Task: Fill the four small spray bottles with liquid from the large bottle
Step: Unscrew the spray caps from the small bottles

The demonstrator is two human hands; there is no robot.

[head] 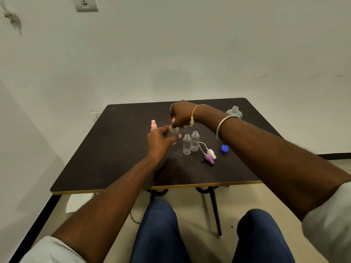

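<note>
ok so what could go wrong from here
The right forearm crosses just in front of the uncapped large bottle; pulling back could knock it over. The two open small bottles stand right beside the left hand and its held bottle, so a nudge might tip them.

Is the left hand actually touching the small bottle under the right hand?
Touching: the head view shows the left hand gripping the small bottle, fingers curled round its body, no gap.
</note>
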